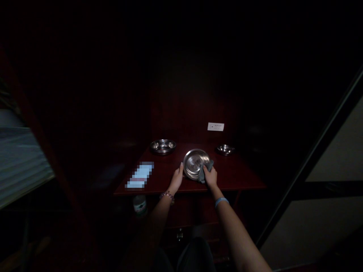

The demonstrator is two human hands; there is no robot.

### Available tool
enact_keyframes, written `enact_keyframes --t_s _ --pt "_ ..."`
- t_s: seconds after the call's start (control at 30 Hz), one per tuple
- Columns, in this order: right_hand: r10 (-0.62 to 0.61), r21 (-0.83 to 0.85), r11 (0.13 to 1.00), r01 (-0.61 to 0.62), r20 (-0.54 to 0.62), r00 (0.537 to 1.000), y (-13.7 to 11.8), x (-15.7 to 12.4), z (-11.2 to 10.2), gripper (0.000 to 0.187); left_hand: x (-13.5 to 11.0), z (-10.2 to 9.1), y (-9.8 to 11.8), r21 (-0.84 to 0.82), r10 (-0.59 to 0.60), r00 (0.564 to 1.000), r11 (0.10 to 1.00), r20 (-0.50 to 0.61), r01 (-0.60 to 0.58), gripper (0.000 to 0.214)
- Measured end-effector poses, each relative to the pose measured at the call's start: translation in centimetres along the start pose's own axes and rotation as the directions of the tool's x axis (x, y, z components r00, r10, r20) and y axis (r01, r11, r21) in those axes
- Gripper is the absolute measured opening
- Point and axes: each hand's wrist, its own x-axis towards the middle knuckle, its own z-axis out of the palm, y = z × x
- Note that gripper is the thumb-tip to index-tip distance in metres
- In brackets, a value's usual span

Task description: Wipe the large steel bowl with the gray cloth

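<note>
A shiny round steel bowl (194, 162) is tilted towards me above the front part of a dark red shelf (164, 181). My left hand (177, 178) grips its left rim, the thumb lying along the edge. At the lower right rim, my right hand (210, 176) is closed on a grey cloth (201, 175), which presses against the bowl's inner side. The fingers of both hands are partly hidden behind the bowl and cloth.
A wider steel bowl (163, 146) stands at the back left, a smaller steel bowl (225, 150) at the back right. A pixelated bright rectangle (140, 175) lies at the left. A white socket (216, 126) is on the back wall; a jar (140, 205) stands below the shelf.
</note>
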Motion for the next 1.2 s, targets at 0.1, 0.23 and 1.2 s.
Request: enact_keyframes --t_s 0.1,0.23,1.2 --pt "0.01 0.022 1.0 -0.01 -0.004 1.0 -0.1 0.0 0.0 0.036 -0.1 0.0 0.1 -0.034 -0.002 1.0 0.999 0.002 0.002 0.076" --pt "0.019 0.036 0.999 -0.019 -0.004 1.0 -0.1 0.0 0.0 0.037 -0.2 0.1 0.3 -0.049 0.031 1.0 0.998 0.006 -0.031 0.068" --pt "-0.019 -0.039 0.999 0.025 0.132 0.991 -1.2 -0.4 -0.3 0.038 0.6 0.2 -1.0 0.004 0.25 0.966 0.968 -0.066 -0.25 0.055"
